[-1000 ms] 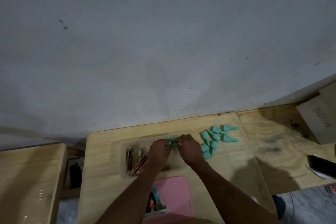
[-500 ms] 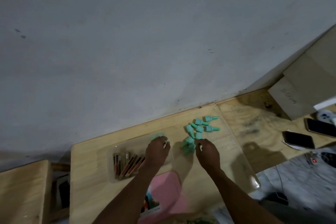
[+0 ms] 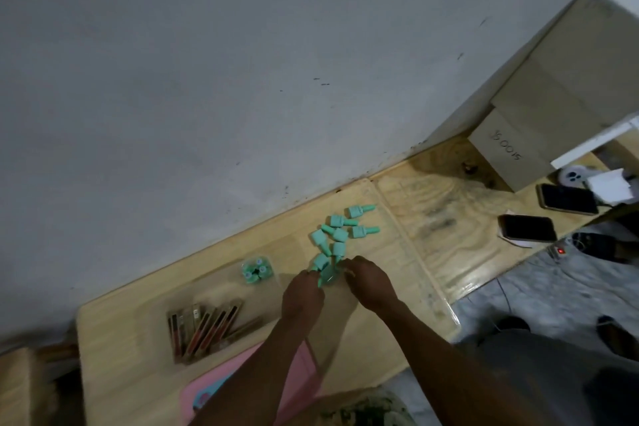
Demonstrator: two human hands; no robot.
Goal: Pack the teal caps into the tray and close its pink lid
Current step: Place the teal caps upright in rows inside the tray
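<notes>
Several teal caps (image 3: 340, 231) lie in a loose pile on the wooden table, right of the clear tray (image 3: 166, 308). A small cluster of teal caps (image 3: 255, 270) stands in the tray's far right corner. Both hands meet at the near end of the pile. My left hand (image 3: 301, 294) and my right hand (image 3: 368, 282) close their fingers around a teal cap (image 3: 326, 274) between them. The pink lid (image 3: 221, 387) lies flat on the table in front of the tray, partly hidden under my left forearm.
Several brown and red sticks (image 3: 207, 325) fill the tray's left part. Two phones (image 3: 527, 227) (image 3: 567, 199) and a cardboard box (image 3: 508, 156) sit on the table to the right. The wall runs close behind the table. The floor lies beyond the right edge.
My left hand left the tray, where a cluster of caps now stands, and moved right to the pile. The right hand stayed at the pile. The view swung left and tilted.
</notes>
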